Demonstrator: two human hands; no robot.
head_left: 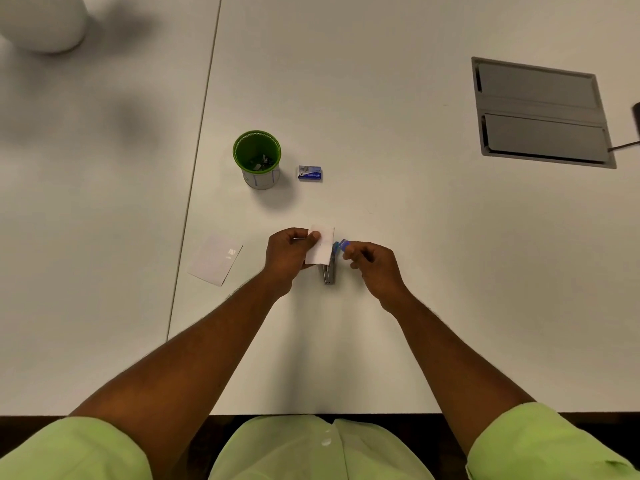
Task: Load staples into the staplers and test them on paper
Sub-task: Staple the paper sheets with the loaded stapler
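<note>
My left hand (289, 258) pinches a small white slip of paper (321, 245) between thumb and fingers, held just left of a small stapler (329, 271) on the white table. The stapler has a grey metal base and a blue top. My right hand (372, 265) holds the stapler's raised blue top (343, 244) with its fingertips. The paper's right edge lies at the stapler's front end. A blue staple box (310, 173) sits farther back on the table.
A green cup (257, 157) holding small metal items stands left of the staple box. Another white sheet (215, 259) lies to the left near the table seam. A grey cable hatch (540, 112) is set into the table at the far right.
</note>
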